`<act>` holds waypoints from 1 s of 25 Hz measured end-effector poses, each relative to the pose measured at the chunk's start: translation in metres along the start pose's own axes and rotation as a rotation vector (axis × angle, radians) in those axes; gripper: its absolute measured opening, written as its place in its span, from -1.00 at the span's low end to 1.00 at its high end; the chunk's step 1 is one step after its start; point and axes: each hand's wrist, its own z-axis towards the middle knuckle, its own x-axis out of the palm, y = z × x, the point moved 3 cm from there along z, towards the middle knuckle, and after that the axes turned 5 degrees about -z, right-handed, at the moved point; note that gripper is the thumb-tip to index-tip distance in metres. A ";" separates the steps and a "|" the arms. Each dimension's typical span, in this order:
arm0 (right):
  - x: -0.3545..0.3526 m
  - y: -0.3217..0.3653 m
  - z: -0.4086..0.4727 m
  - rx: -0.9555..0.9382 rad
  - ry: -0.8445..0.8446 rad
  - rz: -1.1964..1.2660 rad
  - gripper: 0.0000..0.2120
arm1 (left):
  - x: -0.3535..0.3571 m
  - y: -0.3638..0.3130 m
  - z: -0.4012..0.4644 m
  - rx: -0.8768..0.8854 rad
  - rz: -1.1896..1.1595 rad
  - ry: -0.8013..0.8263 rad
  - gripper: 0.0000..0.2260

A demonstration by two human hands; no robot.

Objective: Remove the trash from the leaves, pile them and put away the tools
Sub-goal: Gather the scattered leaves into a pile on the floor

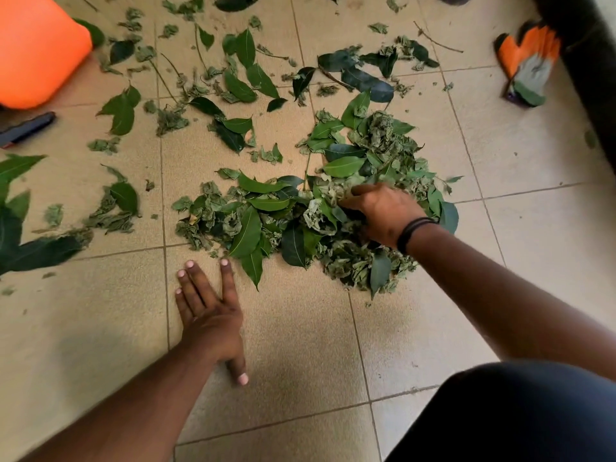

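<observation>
From the head view I see my left hand [208, 316] flat on the tiled floor [300, 361], fingers spread, low centre. My right hand [383, 213] rests on the leaf pile [333, 201] mid-frame; its fingers are buried, so I cannot tell. A glove [526, 65] lies upper right.

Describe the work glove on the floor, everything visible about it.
The work glove lies flat on the tiled floor at the upper right, fingers pointing up and away. Fingers and thumb look orange-coated, the back grey knit, the cuff green with a purple edge. It is empty; neither hand touches it. Its fingertips lie against a dark object.
</observation>
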 end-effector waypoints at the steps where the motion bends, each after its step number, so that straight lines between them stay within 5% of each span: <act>1: -0.003 0.001 0.002 0.037 -0.023 0.013 -0.55 | 0.001 -0.001 0.001 -0.004 0.006 -0.006 0.64; 6: -0.062 -0.003 -0.015 0.096 -0.212 0.156 -0.82 | 0.001 -0.004 0.001 -0.019 0.021 -0.028 0.62; 10: -0.142 0.013 -0.057 0.048 -0.293 0.144 -0.70 | -0.016 -0.013 -0.014 -0.088 0.104 0.023 0.55; 12: -0.187 0.025 -0.076 0.054 -0.317 0.113 -0.69 | -0.044 -0.020 -0.028 -0.040 0.216 0.054 0.37; 14: -0.225 0.035 -0.090 0.107 -0.348 0.136 -0.69 | -0.087 -0.033 -0.053 0.101 0.226 0.075 -0.06; 19: -0.237 0.045 -0.115 0.361 -0.619 0.732 -0.75 | -0.168 -0.062 -0.133 0.410 -0.446 -0.248 -0.76; 22: -0.221 0.042 -0.110 0.417 -0.578 0.880 -0.74 | -0.187 -0.072 -0.153 0.540 -1.003 -0.334 -0.90; 25: -0.221 0.028 -0.099 0.452 -0.559 1.064 -0.70 | -0.193 -0.075 -0.144 0.630 -1.298 -0.348 -0.87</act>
